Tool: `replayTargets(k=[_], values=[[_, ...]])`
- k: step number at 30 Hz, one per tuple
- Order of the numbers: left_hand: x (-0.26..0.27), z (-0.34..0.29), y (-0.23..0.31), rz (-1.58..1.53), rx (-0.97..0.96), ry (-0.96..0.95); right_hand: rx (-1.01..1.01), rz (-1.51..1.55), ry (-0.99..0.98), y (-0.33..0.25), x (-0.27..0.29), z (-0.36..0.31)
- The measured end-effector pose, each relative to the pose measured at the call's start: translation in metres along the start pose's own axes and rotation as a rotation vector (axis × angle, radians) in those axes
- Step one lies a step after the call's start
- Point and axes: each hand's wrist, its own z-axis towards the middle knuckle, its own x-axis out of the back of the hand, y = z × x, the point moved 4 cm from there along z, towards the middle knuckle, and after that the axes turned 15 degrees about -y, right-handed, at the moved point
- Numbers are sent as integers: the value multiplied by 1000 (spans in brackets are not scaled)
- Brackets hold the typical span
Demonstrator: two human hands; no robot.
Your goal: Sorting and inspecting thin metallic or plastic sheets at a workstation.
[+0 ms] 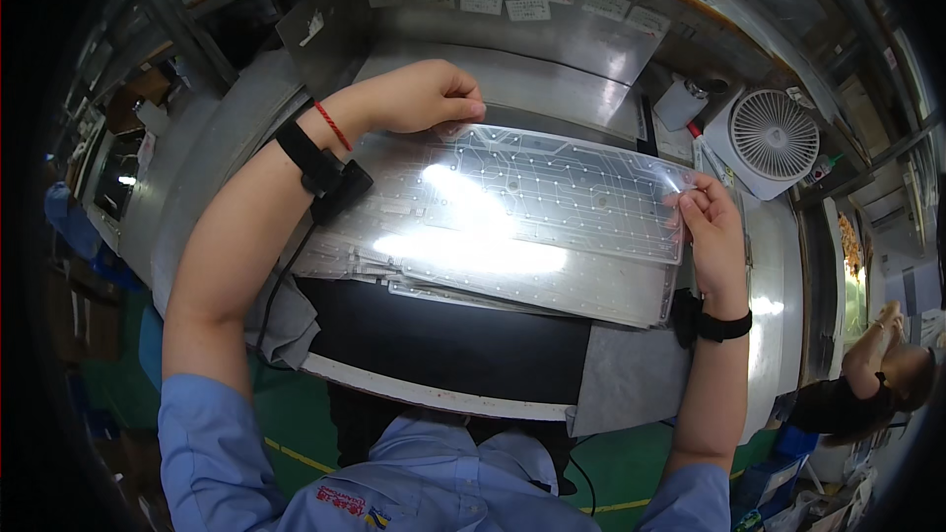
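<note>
A clear film sheet with printed circuit lines and dots [581, 199], like a keyboard membrane, is held slightly tilted over the bench. The thumb and fingers of my right hand [716, 232] pinch its right edge near the far corner. At the far left corner my left hand [419, 99] is closed, fingertips pinched together at the sheet's edge. Beneath lies a stack of similar clear sheets [532, 291], its left edges uneven. Bright glare hides part of the printed lines. Black straps with small devices sit on both my wrists.
The stack rests on a black work surface [443, 340] with grey cloths [631, 374] at its front edge. A white fan [774, 143] and a white container [680, 103] stand at the back right. A metal panel with paper labels [480, 2] rises behind. Another person [867, 384] is at far right.
</note>
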Motion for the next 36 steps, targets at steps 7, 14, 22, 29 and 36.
replayTargets(k=[7,14,22,29,36], values=[[-18,-1,16,248,-78,-52,9,19,-2,1,2,0],[-11,2,9,99,-61,-54,8,14,5,-2,1,-1],[6,-15,22,52,-82,-14,15,44,-13,4,8,0],[9,-21,31,190,-66,72,-5,174,-30,6,7,1],[13,-25,35,161,-80,76,8,187,-37,5,8,0]])
